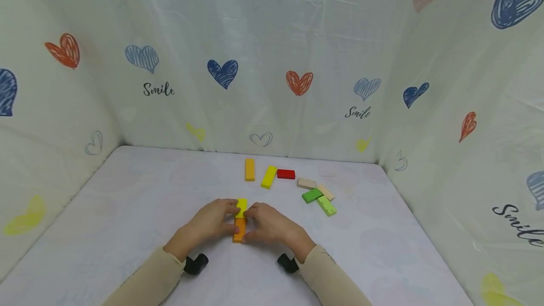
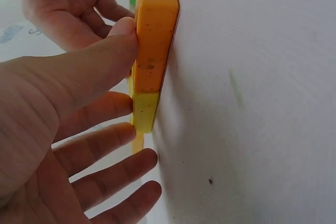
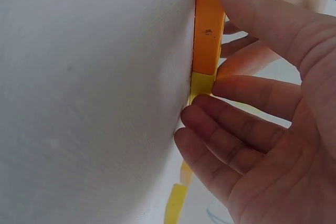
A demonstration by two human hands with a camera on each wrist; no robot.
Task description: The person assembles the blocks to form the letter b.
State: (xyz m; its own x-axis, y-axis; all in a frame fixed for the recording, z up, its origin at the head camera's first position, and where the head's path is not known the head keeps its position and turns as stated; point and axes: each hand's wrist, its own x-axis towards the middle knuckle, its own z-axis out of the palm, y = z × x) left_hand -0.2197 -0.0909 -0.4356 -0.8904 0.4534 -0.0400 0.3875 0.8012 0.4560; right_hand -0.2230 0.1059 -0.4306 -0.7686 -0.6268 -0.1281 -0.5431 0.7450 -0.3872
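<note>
An orange block (image 1: pixel 240 230) and a yellow block (image 1: pixel 242 206) lie end to end on the table, forming a straight line. From the left, my left hand (image 1: pixel 214 223) touches their long sides, its thumb on the orange block and fingertips at the yellow one. My right hand (image 1: pixel 274 225) faces it from the other side, thumb near the orange block's near end and index fingertip at the yellow block. Both wrist views show relaxed, spread fingers, with the lower ones off the blocks.
Farther back lie another orange block (image 1: pixel 250 170), another yellow block (image 1: pixel 268 177) and a red block (image 1: pixel 286 174). To the right are two beige blocks, a dark green block (image 1: pixel 312 195) and a light green block (image 1: pixel 327 206). Heart-printed curtains (image 1: pixel 263 107) surround the white table (image 1: pixel 361 249).
</note>
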